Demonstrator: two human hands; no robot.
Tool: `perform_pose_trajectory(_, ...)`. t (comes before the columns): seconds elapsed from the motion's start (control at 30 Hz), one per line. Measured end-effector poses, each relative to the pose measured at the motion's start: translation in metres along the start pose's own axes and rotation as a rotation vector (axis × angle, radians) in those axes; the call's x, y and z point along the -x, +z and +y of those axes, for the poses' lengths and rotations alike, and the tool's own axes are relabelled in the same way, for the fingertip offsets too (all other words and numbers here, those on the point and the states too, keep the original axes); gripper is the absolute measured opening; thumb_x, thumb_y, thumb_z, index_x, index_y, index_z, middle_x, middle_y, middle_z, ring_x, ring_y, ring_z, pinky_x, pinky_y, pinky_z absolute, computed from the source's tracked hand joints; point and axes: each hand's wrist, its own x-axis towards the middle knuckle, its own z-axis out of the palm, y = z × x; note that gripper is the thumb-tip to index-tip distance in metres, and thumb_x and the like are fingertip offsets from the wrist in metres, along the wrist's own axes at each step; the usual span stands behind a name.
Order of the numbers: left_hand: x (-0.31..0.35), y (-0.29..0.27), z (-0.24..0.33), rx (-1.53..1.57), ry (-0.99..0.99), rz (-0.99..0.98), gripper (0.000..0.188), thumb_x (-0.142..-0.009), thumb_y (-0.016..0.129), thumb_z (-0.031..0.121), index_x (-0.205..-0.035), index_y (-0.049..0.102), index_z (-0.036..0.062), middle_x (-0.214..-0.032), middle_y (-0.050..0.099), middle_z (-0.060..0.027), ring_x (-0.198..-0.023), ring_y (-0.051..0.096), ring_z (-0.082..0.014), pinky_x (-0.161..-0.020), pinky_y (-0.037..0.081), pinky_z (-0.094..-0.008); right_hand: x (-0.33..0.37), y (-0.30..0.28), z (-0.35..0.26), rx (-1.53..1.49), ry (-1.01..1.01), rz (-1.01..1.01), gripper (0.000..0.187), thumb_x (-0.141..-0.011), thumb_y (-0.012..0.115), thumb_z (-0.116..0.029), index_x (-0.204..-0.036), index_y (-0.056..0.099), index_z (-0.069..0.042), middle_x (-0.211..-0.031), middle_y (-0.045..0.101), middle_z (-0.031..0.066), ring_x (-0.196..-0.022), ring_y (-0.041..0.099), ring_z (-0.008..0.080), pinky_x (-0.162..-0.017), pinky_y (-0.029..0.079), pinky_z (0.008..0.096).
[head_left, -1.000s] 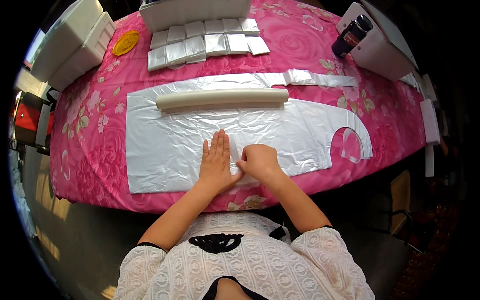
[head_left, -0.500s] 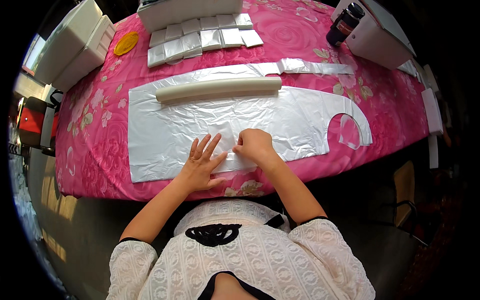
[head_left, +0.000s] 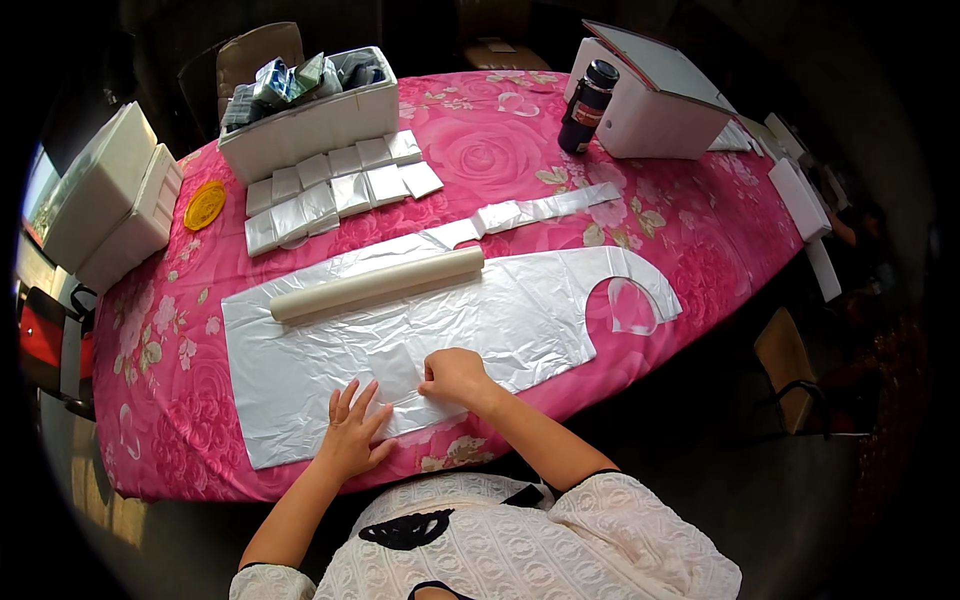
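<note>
A shiny white plastic apron (head_left: 520, 310), wrinkled, lies spread on the table, its curved neck opening at the right and a strap reaching out at the far side. Near its front edge my left hand (head_left: 350, 435) rests with fingers spread. Just to the right, my right hand (head_left: 455, 378) is closed, knuckles up, thumb and fingertips pressed down on the plastic; whatever they pinch is hidden. Between the hands lies a small smooth white square (head_left: 394, 370). A cream-coloured tube (head_left: 380, 283) lies across the far half of the apron.
Two rows of folded white packets (head_left: 335, 190) sit before a foam box (head_left: 310, 125) of bagged items. A yellow lid (head_left: 205, 205) and stacked foam boxes (head_left: 120, 200) are at left. A dark flask (head_left: 588, 108) stands beside another foam box (head_left: 650, 105). Pink floral cloth (head_left: 480, 150) covers the table.
The view has tilted up and turned, so the table sits lower and the far foam box shows its contents. Both hands keep nearly the same place on the apron.
</note>
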Motion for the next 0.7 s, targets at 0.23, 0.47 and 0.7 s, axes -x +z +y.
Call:
perform_pose_trajectory(0.23, 0.040, -0.022, 0.029, 0.739, -0.218, 0.111, 0.019, -0.078, 0.060, 0.013, -0.094, 0.058, 0.0019, -0.114, 0.055, -0.0162, -0.108, 0.049, -0.0300, -0.092, 0.037, -0.0391, 0.003, -0.033, 0.018, -0.337, -0.206, -0.240, 0.026, -0.071, 0.068, -0.030, -0.077, 0.064, -0.005, -0.075, 0.064, 0.0084, -0.074, 0.061, 0.0249, -0.067, 0.048, 0.0339)
perform_pose_trajectory(0.47, 0.122, 0.000, 0.034, 1.368, -1.118, -0.251, 0.016, -0.090, 0.050, 0.012, -0.096, 0.059, 0.0000, -0.097, 0.064, -0.0064, -0.083, 0.058, -0.0098, -0.075, 0.045, -0.0229, -0.029, 0.012, -0.030, 0.043, -0.684, 0.450, 0.040, -0.078, 0.064, -0.029, -0.111, 0.056, -0.008, -0.121, 0.051, 0.0131, -0.115, 0.045, 0.0292, -0.097, 0.034, 0.0450)
perform_pose_trajectory(0.7, 0.135, 0.017, 0.033, 1.765, -1.246, 0.036, 0.023, -0.090, 0.051, 0.020, -0.106, 0.056, 0.0038, -0.103, 0.062, -0.0087, -0.088, 0.058, -0.0147, -0.076, 0.045, -0.0255, -0.012, 0.074, -0.084, -0.051, -0.606, 0.074, 0.058, -0.086, 0.047, -0.044, -0.130, 0.042, -0.006, -0.143, 0.021, 0.0209, -0.134, 0.014, 0.0350, -0.108, 0.010, 0.0457)
